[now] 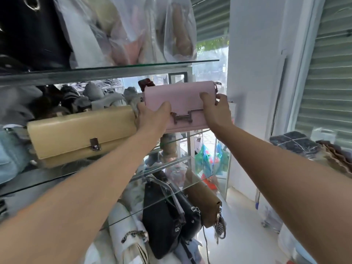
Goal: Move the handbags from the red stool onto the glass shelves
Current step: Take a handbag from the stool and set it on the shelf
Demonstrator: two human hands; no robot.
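The pink handbag (179, 98) is upright at the right end of the glass shelf (47, 178), just beside the beige handbag (80, 132). The left hand (152, 117) and right hand (217, 109) grip its sides, fingers curled round it. To its right, a narrow gap separates it from the white wall (253, 73).

— Holding what, and where?
— Gripping the small handbag (179, 103) by both ends, left hand (150, 116) at its left end, right hand (215, 109) at its right, at the right end of the middle glass shelf (38, 180).
— Crowding anything?
— Sitting just right of the long handbag (80, 134) lying along that shelf.
— Above and below?
— Fitting under the upper glass shelf (133, 70) carrying wrapped bags (133, 25); being held above the lower glass shelf (198, 180), with strapped bags (165, 216) below it.
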